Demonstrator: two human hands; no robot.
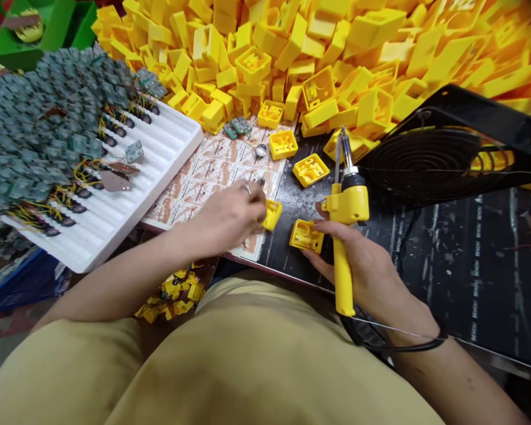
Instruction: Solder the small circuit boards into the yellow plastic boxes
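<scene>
My right hand (367, 260) is wrapped around a yellow soldering gun (345, 260), its metal tip pointing up and away from me. The thumb and fingers of that hand also touch a small open yellow plastic case (306, 236). My left hand (234, 215), with a ring on one finger, is closed over another yellow case (272, 214). A small dark part shows at its fingertips, too blurred to name. Two more open cases, one nearer (310, 170) and one farther (283, 144), stand beyond my hands, beside a small round speaker-like part (261, 151).
A heap of yellow cases (292, 47) fills the back. On the left, a white foam tray (159, 159) carries many circuit boards (57, 112) with yellow wires. A black fan (425, 159) stands on the right. Green bins (48, 35) are at the far left.
</scene>
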